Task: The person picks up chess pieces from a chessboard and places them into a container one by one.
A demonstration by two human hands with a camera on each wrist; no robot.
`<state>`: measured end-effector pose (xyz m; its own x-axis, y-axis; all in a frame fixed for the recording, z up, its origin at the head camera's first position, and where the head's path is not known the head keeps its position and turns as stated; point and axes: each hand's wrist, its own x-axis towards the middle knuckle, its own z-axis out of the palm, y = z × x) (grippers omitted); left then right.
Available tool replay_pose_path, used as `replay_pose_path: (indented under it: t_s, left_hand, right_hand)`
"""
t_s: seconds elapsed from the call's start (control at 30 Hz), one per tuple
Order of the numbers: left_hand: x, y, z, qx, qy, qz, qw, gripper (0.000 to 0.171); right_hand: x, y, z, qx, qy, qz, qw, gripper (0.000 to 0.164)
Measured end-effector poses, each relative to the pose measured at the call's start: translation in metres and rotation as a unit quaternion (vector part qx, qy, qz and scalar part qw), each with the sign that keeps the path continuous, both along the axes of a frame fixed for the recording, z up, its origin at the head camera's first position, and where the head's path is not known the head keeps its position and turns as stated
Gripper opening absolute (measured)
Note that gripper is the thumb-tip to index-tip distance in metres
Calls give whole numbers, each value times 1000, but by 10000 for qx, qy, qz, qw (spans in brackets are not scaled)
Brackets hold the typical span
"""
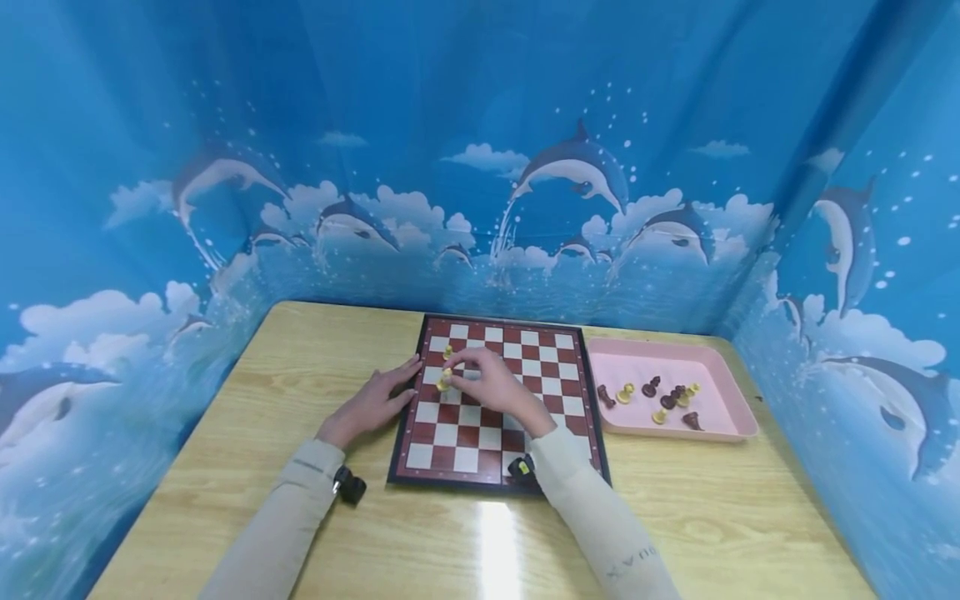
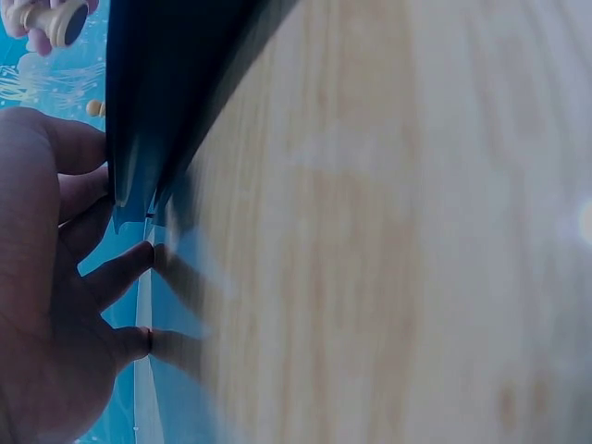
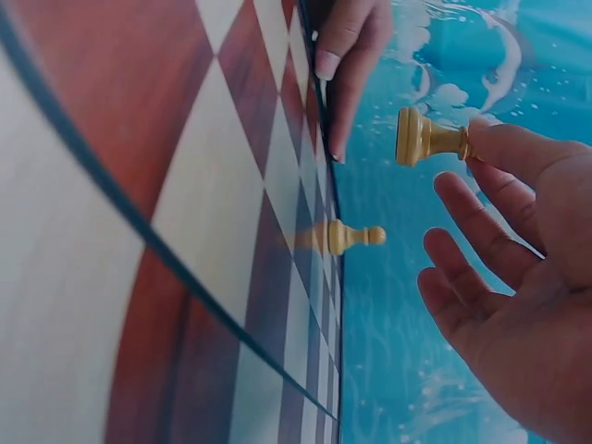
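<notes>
My right hand (image 1: 497,385) pinches a pale yellow chess piece (image 3: 429,137) between thumb and index finger, the other fingers loosely bent. In the right wrist view its round base is lifted off the board and its top is hidden by the fingertips. A yellow pawn (image 1: 447,352) stands upright on the far left part of the red-and-white chessboard (image 1: 467,460), just beyond the held piece. At the board's left edge lies my left hand (image 1: 377,402), fingers spread and fingertips against the dark rim (image 2: 139,102).
To the right of the board sits a pink tray (image 1: 738,408) with several yellow and dark brown chess pieces, some lying over. A wooden table (image 1: 247,417) carries everything. Blue dolphin-print curtains (image 1: 420,150) hang at its back and sides.
</notes>
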<state>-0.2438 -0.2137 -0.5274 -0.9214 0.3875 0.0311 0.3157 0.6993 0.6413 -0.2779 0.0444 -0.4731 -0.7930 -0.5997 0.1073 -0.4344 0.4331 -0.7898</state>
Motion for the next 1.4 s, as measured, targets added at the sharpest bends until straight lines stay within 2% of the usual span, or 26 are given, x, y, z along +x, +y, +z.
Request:
replay_pose_path:
  t_s: [0.2, 0.4, 0.63, 1.07, 1.2, 1.4]
  left_hand:
    - [0, 1, 1, 6, 32, 2, 10000, 57]
    - [1, 0, -1, 52, 209, -38, 9998, 57]
    - [2, 2, -3, 28, 238, -35, 9997, 57]
    - [2, 6, -2, 34, 189, 2, 9998, 57]
    - [1, 6, -2, 80, 179, -3, 9998, 57]
    - [2, 4, -3, 80, 179, 32, 9998, 57]
  right_hand:
    - [5, 15, 3, -222, 96, -166, 9996, 25]
    - [8, 28, 0, -365, 108, -370, 9986, 24]
    - [9, 48, -3, -548, 273, -481, 9970, 24]
    - [13, 88, -1, -355, 208, -905, 9951, 25]
    - [14, 100, -3, -400, 330, -976, 9939, 23]
    - [14, 117, -4, -199, 511, -1266, 9904, 24]
